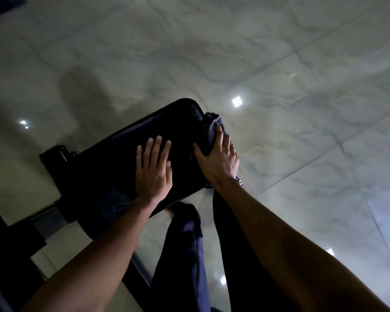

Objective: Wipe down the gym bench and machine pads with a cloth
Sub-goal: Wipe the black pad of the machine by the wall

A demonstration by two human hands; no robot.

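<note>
A black padded bench seat [122, 152] fills the middle of the view, its rounded corner pointing up and away. My left hand [153, 170] lies flat on the pad with its fingers spread and straight. My right hand [221, 158] grips a dark bluish cloth [209, 129] against the pad's right edge, with the fingers wrapped over the side. The cloth bunches up above my fingertips near the pad's far corner.
The glossy marble tile floor [302, 109] surrounds the bench and reflects ceiling lights. The black metal bench frame [56, 154] sticks out at left, and a frame bar [140, 271] runs under the pad. My legs in dark trousers [182, 255] stand below the pad.
</note>
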